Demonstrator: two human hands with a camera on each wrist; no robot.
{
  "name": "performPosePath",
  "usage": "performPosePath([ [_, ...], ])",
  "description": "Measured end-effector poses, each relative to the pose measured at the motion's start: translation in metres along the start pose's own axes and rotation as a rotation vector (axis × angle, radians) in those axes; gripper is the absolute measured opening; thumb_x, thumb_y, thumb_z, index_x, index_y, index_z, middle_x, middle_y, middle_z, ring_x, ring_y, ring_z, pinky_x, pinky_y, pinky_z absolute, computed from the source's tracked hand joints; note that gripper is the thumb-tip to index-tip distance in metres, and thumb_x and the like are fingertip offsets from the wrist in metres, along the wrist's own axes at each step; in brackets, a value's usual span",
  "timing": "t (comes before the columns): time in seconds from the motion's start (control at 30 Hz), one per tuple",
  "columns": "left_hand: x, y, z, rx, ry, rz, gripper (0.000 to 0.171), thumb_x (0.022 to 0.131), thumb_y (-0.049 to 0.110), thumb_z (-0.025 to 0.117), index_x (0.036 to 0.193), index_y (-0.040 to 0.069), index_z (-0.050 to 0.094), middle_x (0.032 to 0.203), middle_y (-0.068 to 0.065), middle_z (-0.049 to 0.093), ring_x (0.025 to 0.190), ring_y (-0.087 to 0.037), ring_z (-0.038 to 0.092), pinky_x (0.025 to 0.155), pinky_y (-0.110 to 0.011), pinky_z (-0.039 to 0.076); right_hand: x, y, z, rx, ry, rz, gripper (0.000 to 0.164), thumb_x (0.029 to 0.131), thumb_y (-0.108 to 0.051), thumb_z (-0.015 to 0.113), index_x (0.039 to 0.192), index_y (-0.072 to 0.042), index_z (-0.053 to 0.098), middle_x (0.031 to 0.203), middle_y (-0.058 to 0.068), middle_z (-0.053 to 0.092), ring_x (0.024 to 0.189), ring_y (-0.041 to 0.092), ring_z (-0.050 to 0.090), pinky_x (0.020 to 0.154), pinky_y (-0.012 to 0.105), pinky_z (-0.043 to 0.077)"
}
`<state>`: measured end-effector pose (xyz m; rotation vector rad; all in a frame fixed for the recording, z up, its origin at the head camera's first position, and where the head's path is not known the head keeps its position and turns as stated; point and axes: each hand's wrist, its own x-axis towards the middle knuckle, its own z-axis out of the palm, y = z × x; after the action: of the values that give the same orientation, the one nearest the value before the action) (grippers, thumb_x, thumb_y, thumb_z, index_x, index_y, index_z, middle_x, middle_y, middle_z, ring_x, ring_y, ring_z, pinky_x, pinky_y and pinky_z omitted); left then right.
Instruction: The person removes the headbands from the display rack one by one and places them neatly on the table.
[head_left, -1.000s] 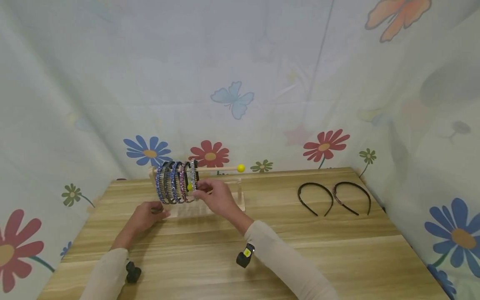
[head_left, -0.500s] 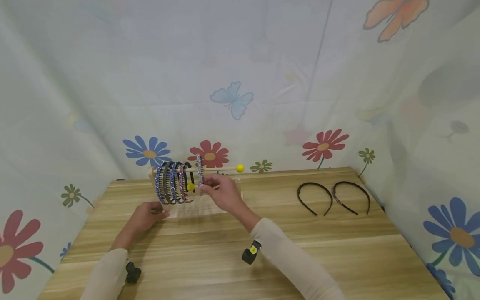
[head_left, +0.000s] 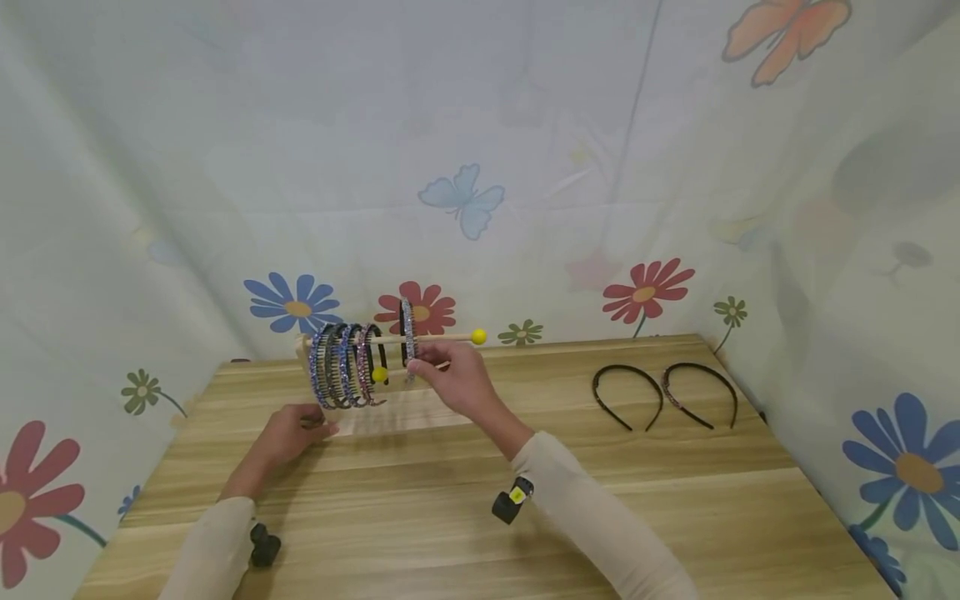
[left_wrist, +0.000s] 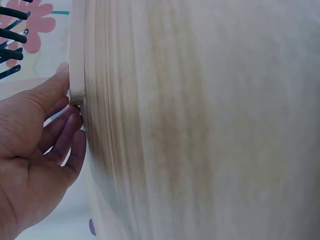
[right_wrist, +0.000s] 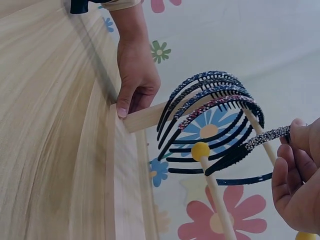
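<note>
A wooden headband stand point(right_wrist: 127, 195) has two rods, each tipped with a yellow ball point(head_left: 380, 375). Several beaded headbands point(head_left: 345, 367) in blue, grey and pink hang toward its left end. My left hand point(head_left: 292, 433) pinches the left corner of the stand's base, thumb on top, as the left wrist view also shows. Between thumb and fingers, my right hand point(head_left: 457, 379) holds a silver-beaded black headband point(head_left: 408, 325). That headband is still around the back rod, apart from the others and nearer the ball end point(head_left: 478, 337). Part of the base is hidden behind the right hand.
On the table's right side lie two black headbands, one plain-looking point(head_left: 628, 396) and one with beads point(head_left: 701, 393). The wooden table point(head_left: 420, 525) ends at a flower-printed curtain point(head_left: 480, 258) behind the stand.
My right hand has drawn the silver-beaded headband rightward along the rod, away from the other hanging headbands, and slightly up. My left hand stays on the base corner.
</note>
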<state>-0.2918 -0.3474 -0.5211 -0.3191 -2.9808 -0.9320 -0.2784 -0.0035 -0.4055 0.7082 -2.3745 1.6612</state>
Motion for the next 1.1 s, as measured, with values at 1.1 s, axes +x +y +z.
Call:
performPosePath([
  [1.1,0.001,0.001,-0.001,-0.005,-0.03,-0.008,0.029,0.096,0.033,0.074,0.106,0.005,0.074,0.116,-0.022,0.072,0.114,-0.044,0.066,0.094,-0.058,0.054,-0.007,-0.013,-0.057,-0.021,0.086,-0.047,0.023,0.096,-0.018,0.074,0.114,-0.002,0.074,0.096,0.008,0.076,0.086,0.019,0.072,0.079,0.03,0.06],
])
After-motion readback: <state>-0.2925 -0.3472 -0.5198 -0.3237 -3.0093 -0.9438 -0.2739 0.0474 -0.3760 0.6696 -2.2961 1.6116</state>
